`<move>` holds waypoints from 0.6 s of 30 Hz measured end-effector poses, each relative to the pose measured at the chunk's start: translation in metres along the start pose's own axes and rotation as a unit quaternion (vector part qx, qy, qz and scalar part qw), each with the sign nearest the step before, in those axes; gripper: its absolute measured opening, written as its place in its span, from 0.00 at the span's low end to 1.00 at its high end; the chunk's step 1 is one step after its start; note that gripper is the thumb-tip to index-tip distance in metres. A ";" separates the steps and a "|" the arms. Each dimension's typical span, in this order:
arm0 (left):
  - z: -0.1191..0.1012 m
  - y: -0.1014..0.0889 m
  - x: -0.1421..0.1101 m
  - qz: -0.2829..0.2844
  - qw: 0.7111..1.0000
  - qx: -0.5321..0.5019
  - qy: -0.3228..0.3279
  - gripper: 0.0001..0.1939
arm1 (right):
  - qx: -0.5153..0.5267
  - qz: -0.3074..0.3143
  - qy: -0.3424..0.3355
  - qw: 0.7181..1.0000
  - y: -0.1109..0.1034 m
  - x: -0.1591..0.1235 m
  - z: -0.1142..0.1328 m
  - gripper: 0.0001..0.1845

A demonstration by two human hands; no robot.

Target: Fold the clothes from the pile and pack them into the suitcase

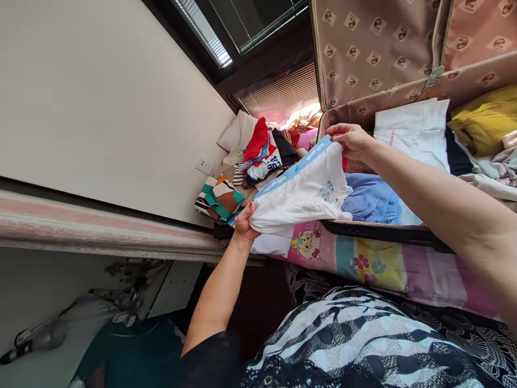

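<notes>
Stretched between my two hands is a pair of white underpants (301,194) with a light blue lettered waistband and a small printed patch on one side. My left hand (245,223) pinches one end of the waistband, thumb on top. At the other end, my right hand (350,139) grips the waistband's far corner between thumb and fingers. The underpants hang tilted over the near left edge of an open suitcase (383,231). Inside it, near my right forearm, lie a folded blue garment (369,198) and a white garment (412,129) with red lettering.
Mustard-coloured clothing (484,121) lies in the suitcase's right part; its patterned lid (375,48) stands raised behind. A heap of mixed clothes (258,143) sits against the wall at the back left. Under the suitcase is a colourful cartoon-print bedcover (374,264). A window (258,27) is behind.
</notes>
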State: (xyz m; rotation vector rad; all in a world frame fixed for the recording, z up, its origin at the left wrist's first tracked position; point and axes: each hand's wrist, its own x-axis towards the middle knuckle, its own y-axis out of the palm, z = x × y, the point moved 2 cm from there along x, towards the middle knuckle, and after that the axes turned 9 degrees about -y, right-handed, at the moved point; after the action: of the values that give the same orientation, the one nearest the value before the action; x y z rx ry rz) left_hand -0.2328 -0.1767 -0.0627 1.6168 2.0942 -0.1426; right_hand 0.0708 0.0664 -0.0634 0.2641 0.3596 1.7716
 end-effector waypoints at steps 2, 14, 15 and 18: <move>-0.006 0.005 -0.001 -0.011 1.000 0.007 0.020 0.27 | 0.000 0.014 -0.011 1.000 0.000 -0.002 0.005 0.11; -0.026 -0.014 -0.065 -0.022 0.995 0.016 0.099 0.33 | -0.050 0.128 -0.061 0.989 0.040 -0.043 0.068 0.06; -0.028 -0.019 -0.066 -0.044 0.994 0.023 0.099 0.30 | -0.058 0.141 -0.068 0.986 0.040 -0.046 0.073 0.04; -0.034 -0.025 -0.067 -0.109 0.987 0.009 0.115 0.23 | -0.117 0.213 -0.102 0.965 0.037 -0.049 0.081 0.07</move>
State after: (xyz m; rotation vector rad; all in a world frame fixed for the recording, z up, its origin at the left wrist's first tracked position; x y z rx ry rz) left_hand -0.2550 -0.2308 -0.0093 1.4693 2.4518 -0.0494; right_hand 0.0783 0.0187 0.0259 0.3713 -0.0636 2.1636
